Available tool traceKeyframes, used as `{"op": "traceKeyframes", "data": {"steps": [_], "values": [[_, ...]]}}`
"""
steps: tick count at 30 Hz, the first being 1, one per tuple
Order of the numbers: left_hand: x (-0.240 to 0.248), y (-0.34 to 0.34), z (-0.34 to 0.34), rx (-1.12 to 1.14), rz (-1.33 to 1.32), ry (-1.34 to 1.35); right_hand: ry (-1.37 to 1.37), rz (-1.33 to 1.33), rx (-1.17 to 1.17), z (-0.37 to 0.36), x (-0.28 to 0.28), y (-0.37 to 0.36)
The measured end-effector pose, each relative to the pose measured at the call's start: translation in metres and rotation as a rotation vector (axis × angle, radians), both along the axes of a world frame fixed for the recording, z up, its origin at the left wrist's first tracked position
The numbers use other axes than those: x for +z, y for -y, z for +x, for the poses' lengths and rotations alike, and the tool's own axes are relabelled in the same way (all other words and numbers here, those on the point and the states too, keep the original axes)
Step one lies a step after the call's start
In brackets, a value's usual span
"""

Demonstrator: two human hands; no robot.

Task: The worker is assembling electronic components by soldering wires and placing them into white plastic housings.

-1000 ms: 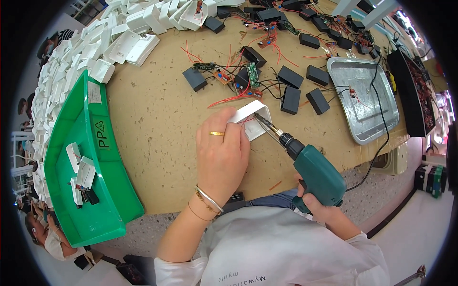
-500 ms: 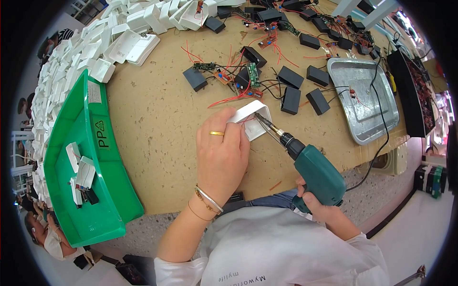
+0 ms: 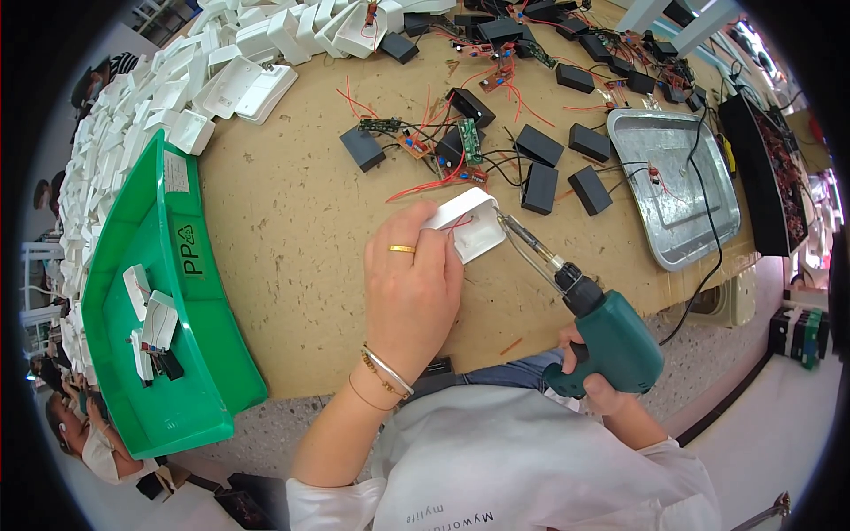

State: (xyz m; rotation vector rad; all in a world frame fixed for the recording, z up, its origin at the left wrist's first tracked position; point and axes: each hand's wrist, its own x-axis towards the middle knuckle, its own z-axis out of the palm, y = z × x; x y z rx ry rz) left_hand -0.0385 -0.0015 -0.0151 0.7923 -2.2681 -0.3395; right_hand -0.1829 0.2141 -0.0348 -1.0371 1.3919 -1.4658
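Observation:
My left hand (image 3: pixel 412 279) grips a small white plastic case (image 3: pixel 484 232) above the table, its open side tilted toward the right. A thin red wire (image 3: pixel 459 222) shows inside; the rest of the inside is partly hidden by the wall and my fingers. In my right hand (image 3: pixel 606 396) is a green, pistol-shaped soldering gun (image 3: pixel 624 341), with my fingers around its handle. The gun's metal tip (image 3: pixel 506 219) and thin feed tube point at the case's right rim, just outside it. Whether they touch the rim I cannot tell.
Beyond my hands lie black boxes (image 3: pixel 538 186) with circuit boards (image 3: pixel 469 142) and red wires. A metal tray (image 3: pixel 677 252) sits right, a black cord crossing it. A green bin (image 3: pixel 212 292) with several white cases stands left. White cases (image 3: pixel 257 88) pile up far left.
The soldering gun has moved back toward the lower right, its tip drawn out of the white case. My left hand and the case have stayed almost still.

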Motion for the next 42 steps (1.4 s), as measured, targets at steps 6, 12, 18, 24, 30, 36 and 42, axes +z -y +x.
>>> {"op": "traceKeyframes", "data": {"steps": [6,12,18,24,30,36,42], "values": [[0.002,0.001,0.002,-0.017,0.003,0.022,0.05,0.02,-0.028,0.0,0.002,0.001],[0.024,-0.003,0.007,-0.017,0.112,0.068,0.077,-0.083,0.022,-0.003,0.002,0.003],[0.037,0.011,0.027,-0.037,0.317,0.268,0.151,-0.001,-0.106,0.007,0.0,0.011],[0.114,0.046,0.09,0.206,0.159,-0.076,0.184,-0.093,-0.195,0.002,-0.003,0.002],[0.154,0.137,0.245,0.815,0.213,-0.064,0.191,0.007,-0.233,0.004,0.005,0.011],[0.122,0.182,0.236,1.02,-0.175,0.655,0.262,0.013,-0.148,0.001,0.004,0.008],[0.071,0.243,0.075,0.264,0.039,0.382,0.232,0.016,-0.2,0.003,0.01,0.007]]}}
